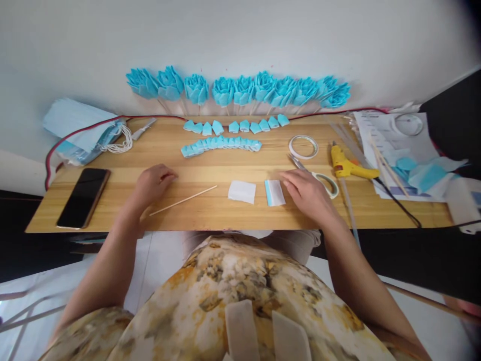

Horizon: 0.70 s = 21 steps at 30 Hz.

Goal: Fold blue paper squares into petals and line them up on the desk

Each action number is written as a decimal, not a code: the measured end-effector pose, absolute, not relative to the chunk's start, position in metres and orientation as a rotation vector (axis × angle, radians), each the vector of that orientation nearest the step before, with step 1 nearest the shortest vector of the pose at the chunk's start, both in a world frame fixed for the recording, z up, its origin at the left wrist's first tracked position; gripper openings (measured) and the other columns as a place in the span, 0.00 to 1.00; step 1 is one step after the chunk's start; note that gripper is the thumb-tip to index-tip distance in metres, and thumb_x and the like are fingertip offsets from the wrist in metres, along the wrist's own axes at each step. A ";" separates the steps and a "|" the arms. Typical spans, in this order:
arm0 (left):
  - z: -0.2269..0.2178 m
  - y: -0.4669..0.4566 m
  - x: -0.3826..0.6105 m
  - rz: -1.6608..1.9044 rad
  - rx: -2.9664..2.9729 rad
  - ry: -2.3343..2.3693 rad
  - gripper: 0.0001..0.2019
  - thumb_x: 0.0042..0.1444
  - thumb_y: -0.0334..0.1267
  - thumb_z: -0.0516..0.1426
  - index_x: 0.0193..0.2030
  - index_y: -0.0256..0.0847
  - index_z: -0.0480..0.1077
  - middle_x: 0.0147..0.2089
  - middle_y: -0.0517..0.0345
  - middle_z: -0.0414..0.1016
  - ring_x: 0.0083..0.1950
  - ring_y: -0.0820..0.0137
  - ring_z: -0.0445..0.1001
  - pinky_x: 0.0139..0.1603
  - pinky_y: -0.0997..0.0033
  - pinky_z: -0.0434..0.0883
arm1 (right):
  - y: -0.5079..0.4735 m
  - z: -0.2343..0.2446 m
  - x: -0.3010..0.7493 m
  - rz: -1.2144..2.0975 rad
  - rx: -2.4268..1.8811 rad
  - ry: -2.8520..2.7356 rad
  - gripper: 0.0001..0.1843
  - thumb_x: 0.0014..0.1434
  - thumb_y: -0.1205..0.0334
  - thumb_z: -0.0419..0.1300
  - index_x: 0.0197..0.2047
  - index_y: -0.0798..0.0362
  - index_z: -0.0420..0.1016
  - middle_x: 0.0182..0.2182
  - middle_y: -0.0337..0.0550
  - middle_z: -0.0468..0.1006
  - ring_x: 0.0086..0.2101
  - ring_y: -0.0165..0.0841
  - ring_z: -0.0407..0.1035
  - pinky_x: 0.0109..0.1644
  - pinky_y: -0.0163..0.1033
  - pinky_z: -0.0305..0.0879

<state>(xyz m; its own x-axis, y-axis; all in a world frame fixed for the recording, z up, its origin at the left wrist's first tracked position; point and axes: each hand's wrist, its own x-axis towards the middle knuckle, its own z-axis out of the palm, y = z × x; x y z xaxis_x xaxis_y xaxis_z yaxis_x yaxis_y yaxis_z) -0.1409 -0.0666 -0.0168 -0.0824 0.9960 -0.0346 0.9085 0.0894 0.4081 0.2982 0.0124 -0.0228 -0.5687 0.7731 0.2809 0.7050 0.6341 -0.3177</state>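
My left hand (153,184) rests on the wooden table (203,213) with its fingers loosely curled and nothing visible in them. Just right of it lies a thin wooden stick (183,200). My right hand (307,194) is open, its index finger stretched out and thumb apart, beside a small white piece with a blue edge (275,193). Left of that piece lies a plain white square (241,192). Partly behind my right hand are scissors (297,162) and a tape roll (329,186). Small folded blue petals (221,145) lie in rows farther back.
Several blue flowers on sticks (244,90) lean against the wall. A yellow glue gun (349,165), another tape roll (303,147) and papers (394,150) are at right. At left are a phone (83,198), blue sheets (78,125) and white cord (120,140).
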 end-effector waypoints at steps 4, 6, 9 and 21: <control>-0.012 -0.083 -0.156 0.411 1.830 1.967 0.17 0.60 0.51 0.53 0.41 0.44 0.78 0.44 0.53 0.81 0.44 0.59 0.77 0.48 0.60 0.71 | 0.012 -0.016 0.302 0.290 -1.211 -2.446 0.19 0.70 0.63 0.49 0.56 0.54 0.77 0.51 0.56 0.81 0.53 0.48 0.74 0.58 0.57 0.71; -0.007 -0.087 -0.158 0.481 1.805 2.020 0.19 0.61 0.50 0.54 0.53 0.46 0.76 0.48 0.54 0.79 0.43 0.59 0.76 0.45 0.59 0.71 | 0.013 -0.012 0.302 0.311 -1.234 -2.473 0.19 0.70 0.63 0.50 0.56 0.54 0.77 0.51 0.55 0.81 0.54 0.48 0.74 0.57 0.57 0.71; 0.006 -0.086 -0.144 0.805 1.822 2.162 0.22 0.63 0.48 0.53 0.63 0.48 0.71 0.55 0.54 0.75 0.48 0.55 0.75 0.43 0.56 0.70 | 0.017 -0.007 0.298 0.345 -1.237 -2.550 0.17 0.69 0.62 0.54 0.56 0.52 0.77 0.51 0.54 0.81 0.54 0.48 0.74 0.57 0.56 0.70; 0.037 -0.025 0.019 1.041 1.858 1.269 0.11 0.57 0.32 0.50 0.28 0.41 0.70 0.30 0.57 0.74 0.33 0.69 0.71 0.39 0.65 0.68 | 0.027 0.010 0.276 0.671 -1.384 -2.491 0.03 0.63 0.62 0.61 0.37 0.50 0.75 0.34 0.40 0.82 0.35 0.36 0.75 0.41 0.42 0.66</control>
